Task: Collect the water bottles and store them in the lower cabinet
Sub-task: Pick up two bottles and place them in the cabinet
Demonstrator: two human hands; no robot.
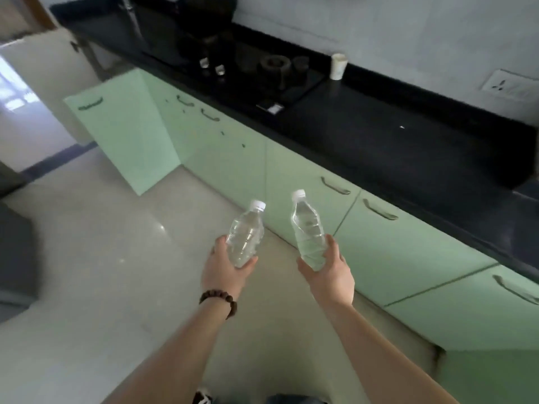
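**Two bottles in hand, cabinet door open ahead**

One clear water bottle (245,239) is gripped by the left hand (226,268), fingers curled round its lower half; a second bottle (309,234) is gripped the same way by the right hand (328,271). Both are held apart, caps pointed up and away from the grip, over the floor (87,272).

Handling, judged: both look full, so moderately heavy for their size; thin plastic walls prob. give under a squeeze, and smooth sides may slip. A hold round the ribbed mid-body, approx. where the fingers sit now, seems soundest; caps are best left alone.

Beyond the grips, a pale green cabinet door (122,135) stands open, well apart from both hands, under a dark counter (393,135). Closed green doors run along to the right of the grips. The floor is glossy, light tile. A beaded bracelet (218,301) is worn just behind the left hand. The view is blurred.
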